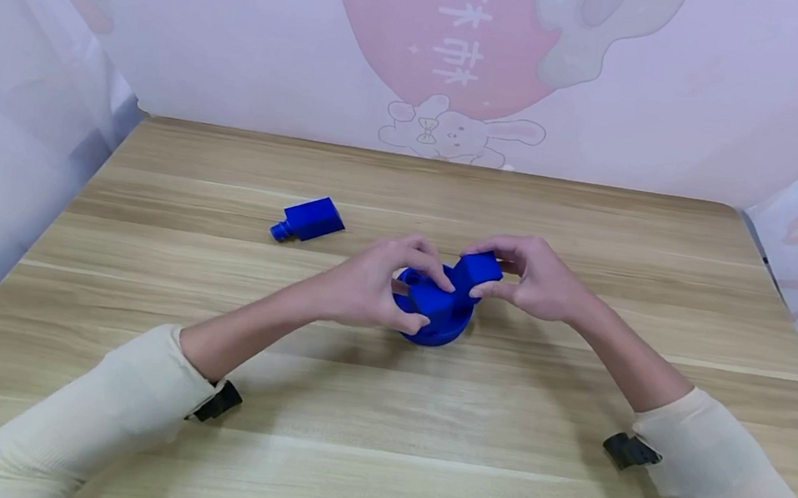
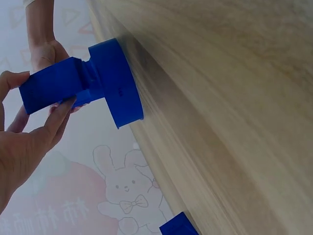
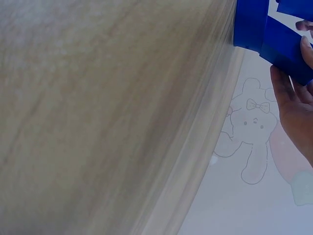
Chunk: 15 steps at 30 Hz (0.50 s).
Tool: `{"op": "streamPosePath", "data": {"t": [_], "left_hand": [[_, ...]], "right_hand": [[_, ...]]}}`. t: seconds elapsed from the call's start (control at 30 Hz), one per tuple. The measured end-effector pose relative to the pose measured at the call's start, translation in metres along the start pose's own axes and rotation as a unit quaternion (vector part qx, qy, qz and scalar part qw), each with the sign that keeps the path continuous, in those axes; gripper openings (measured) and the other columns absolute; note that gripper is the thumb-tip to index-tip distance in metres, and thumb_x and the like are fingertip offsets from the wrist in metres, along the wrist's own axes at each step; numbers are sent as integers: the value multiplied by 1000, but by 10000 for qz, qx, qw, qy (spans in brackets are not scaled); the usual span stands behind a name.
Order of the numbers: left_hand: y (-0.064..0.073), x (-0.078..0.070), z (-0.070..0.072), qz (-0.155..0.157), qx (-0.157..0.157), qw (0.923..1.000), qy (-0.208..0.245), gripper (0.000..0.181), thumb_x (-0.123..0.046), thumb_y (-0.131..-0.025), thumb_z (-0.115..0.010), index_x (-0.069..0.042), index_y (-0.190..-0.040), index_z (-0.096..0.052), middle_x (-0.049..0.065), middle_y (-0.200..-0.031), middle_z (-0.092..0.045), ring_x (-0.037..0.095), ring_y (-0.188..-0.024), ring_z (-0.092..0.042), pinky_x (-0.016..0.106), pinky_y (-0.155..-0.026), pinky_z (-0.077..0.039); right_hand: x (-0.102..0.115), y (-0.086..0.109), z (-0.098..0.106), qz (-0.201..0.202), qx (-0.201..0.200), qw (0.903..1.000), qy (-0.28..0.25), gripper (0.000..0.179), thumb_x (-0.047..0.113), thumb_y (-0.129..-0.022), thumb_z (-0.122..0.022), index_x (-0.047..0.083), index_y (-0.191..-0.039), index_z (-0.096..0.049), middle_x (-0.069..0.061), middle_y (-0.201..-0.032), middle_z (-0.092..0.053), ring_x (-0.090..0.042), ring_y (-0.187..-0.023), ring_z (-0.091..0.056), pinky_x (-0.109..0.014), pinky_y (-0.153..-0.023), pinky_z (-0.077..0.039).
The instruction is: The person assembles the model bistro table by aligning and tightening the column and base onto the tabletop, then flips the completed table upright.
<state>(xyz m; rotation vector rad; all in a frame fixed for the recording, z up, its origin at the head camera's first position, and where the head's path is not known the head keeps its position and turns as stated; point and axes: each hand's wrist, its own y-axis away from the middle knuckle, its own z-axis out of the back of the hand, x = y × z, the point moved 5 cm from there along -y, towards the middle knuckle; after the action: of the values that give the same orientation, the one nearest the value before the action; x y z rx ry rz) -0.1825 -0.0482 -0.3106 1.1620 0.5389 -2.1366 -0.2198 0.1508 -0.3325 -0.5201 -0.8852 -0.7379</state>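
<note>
The person's left grip [image 1: 373,283] and right grip [image 1: 542,283] both work over a round blue base [image 1: 435,335] that sits on the wood-grained surface [image 1: 377,414], around the middle from left to right. The left grip is closed round the left blue block [image 1: 432,300], with the thumb on its near side and fingers on its far side. The left wrist view shows this block standing up from the base, its narrower end towards the base; whether that end is fully seated cannot be told.

The right grip pinches the right blue block [image 1: 480,268] between the thumb, near, and the fingers, far. This block is just right of the first and a little farther away; it leans, with its lower end at the base. How that end meets the base is hidden.

A loose blue block [image 1: 314,219] lies on its side to the left and farther off, apart from the base, its ridged neck pointing left and slightly near.

Pale sleeves [image 1: 114,397] cover the forearms, and a dark device [image 1: 218,402] shows beside the left cuff, another by the right. Beyond the surface's far edge stands a pale backdrop [image 1: 246,27] printed with a rabbit [image 1: 460,132] and a large pink shape [image 1: 398,22].
</note>
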Motion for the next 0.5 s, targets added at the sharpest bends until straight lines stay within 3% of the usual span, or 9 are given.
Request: {"op": "streamPosePath", "data": {"t": [0.23,0.5], "left_hand": [[2,2,7,-70,284,9995,-137,40,3,-81,-66,-1,-121,-74,13,-117,-59,31,-119,-54,51,-103,-54],[0,5,10,-219,429,9986,-208,37,11,-83,-62,-5,-114,-74,12,-124,-66,31,-122,-57,54,-101,-54]], "right_hand": [[0,-1,0,-2,-1,10000,-14,40,-7,-87,-78,-12,-125,-66,-24,-121,-71,-33,-108,-70,-33,-95,-59],[0,0,0,-3,-31,10000,-10,41,-7,-86,-80,-13,-124,-66,-24,-121,-71,-33,-108,-70,-36,-96,-59]]}}
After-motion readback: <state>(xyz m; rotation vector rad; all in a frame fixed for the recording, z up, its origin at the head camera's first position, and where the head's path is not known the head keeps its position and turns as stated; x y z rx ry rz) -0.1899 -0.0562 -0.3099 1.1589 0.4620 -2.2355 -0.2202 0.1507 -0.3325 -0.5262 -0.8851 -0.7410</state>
